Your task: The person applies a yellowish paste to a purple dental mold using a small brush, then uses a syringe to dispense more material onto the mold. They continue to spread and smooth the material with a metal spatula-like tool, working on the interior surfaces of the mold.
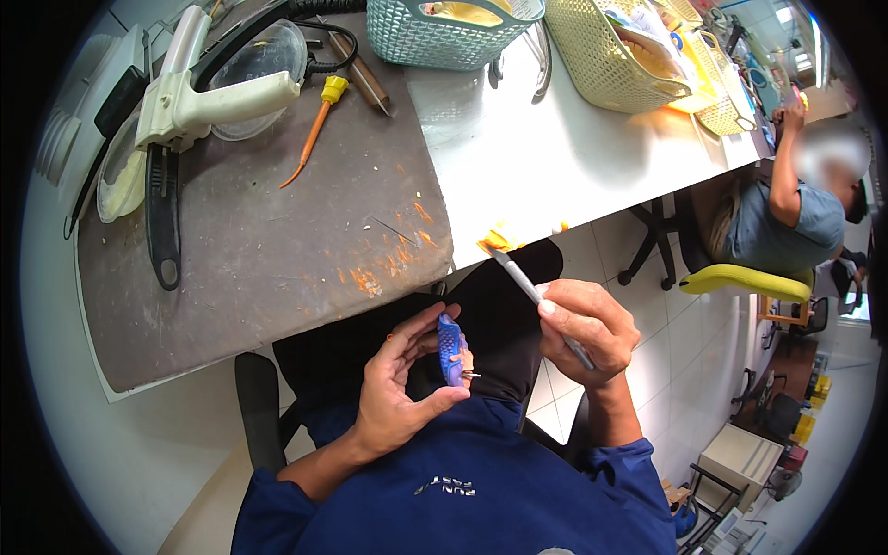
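My left hand (393,398) holds a small blue and pinkish-orange figure-like piece (450,350) with a scaly blue side, its fingers and thumb curled round the edges. A short thin metal pin pokes out near its lower end. In my right hand (592,331) is a slim grey knife (524,281), gripped like a pen. Its tip points up and left, meeting soft-looking orange material (502,236) at the front edge of the white tabletop. The knife stays apart from the blue piece.
A dark mat (250,268) with orange smears bears a white gun-shaped tool (208,106), an orange nozzle with yellow base (314,134) and a brown-handled pointed tool (359,72). Behind are a teal basket (444,42) and cream basket (610,79). Another person (786,213) sits right.
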The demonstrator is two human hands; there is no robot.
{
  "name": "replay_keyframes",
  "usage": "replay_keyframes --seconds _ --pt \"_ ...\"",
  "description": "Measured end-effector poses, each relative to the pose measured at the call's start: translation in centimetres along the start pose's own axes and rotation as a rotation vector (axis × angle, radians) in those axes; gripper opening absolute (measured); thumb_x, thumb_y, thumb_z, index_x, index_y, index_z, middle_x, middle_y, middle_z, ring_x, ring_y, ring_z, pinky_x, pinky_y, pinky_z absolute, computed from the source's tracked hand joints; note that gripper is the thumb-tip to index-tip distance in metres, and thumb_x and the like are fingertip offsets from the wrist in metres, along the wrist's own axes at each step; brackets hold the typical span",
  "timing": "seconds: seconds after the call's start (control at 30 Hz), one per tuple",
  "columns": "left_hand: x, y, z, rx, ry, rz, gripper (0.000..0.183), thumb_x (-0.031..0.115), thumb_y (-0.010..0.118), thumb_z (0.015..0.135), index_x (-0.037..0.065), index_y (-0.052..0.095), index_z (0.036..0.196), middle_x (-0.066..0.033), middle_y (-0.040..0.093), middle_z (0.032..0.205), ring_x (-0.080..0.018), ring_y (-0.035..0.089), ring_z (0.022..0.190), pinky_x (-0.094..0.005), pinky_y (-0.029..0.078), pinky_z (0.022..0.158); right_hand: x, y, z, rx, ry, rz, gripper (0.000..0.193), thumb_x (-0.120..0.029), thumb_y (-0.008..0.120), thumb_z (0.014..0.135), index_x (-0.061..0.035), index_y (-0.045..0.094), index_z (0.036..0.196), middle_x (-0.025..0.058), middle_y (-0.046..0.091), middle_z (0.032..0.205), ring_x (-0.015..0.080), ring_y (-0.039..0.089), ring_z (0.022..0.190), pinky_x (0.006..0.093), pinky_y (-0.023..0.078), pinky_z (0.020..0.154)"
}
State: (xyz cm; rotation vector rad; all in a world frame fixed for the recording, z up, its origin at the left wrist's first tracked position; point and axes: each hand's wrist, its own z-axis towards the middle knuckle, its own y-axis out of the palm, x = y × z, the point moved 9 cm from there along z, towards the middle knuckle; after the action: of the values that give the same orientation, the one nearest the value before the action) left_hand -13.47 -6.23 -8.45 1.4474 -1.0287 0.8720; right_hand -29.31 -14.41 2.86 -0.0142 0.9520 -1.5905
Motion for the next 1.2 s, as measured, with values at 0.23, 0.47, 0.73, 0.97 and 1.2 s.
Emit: replay_keyframes --seconds 0.23,0.47,0.73,0.97,1.2 --pt "0.0 0.2 0.1 -0.009 0.002 0.004 0.088 0.018 0.086 0.077 -0.004 0.035 0.146 -0.0216 0.048 0.145 -0.02 0.061 0.116 -0.0356 0.043 0.105 0.4 -0.7 -0.2 0.045 0.032 -0.015 0.036 0.013 0.071 0.066 -0.0034 0.069 0.098 0.0134 0.071 0.09 0.0242 0.072 0.077 0.0304 0.059 0.064" --pt "0.2 0.2 0.3 -0.003 0.007 -0.004 0.088 0.018 0.086 0.077 -0.004 0.035 0.146 -0.0224 0.048 0.144 -0.02 0.061 0.116 -0.0359 0.043 0.105 0.4 -1.0 0.4 0.043 0.044 -0.02 0.035 0.013 0.072 0.066 -0.0028 0.069 0.096 0.0127 0.072 0.087 0.0233 0.072 0.074 0.0297 0.059 0.062" --pt "0.1 0.0 0.3 0.011 -0.019 -0.048 0.088 0.018 0.086 0.077 -0.004 0.035 0.146 -0.0221 0.047 0.145 -0.0203 0.06 0.117 -0.0361 0.043 0.105 0.9 -1.6 0.2 0.077 0.077 0.006 0.034 0.014 0.071 0.066 -0.0031 0.07 0.095 0.013 0.072 0.087 0.0214 0.071 0.071 0.027 0.057 0.058" --pt "0.1 0.3 0.4 0.01 -0.041 -0.175 0.088 0.015 0.084 0.079 -0.005 0.033 0.147 -0.0236 0.045 0.145 -0.0231 0.058 0.121 -0.0366 0.045 0.106 0.6 -1.2 0.5 0.076 0.08 0.026 0.037 0.013 0.071 0.066 -0.0046 0.07 0.098 0.0117 0.072 0.088 0.0202 0.071 0.072 0.0264 0.056 0.058" --pt "0.0 0.0 0.3 0.029 -0.054 -0.237 0.087 0.015 0.083 0.08 -0.006 0.031 0.147 -0.0254 0.043 0.146 -0.0248 0.057 0.122 -0.038 0.049 0.104 0.7 -0.9 0.4 0.066 0.056 -0.002 0.035 0.012 0.071 0.066 -0.0042 0.07 0.097 0.0122 0.071 0.088 0.0222 0.071 0.073 0.0288 0.058 0.061"
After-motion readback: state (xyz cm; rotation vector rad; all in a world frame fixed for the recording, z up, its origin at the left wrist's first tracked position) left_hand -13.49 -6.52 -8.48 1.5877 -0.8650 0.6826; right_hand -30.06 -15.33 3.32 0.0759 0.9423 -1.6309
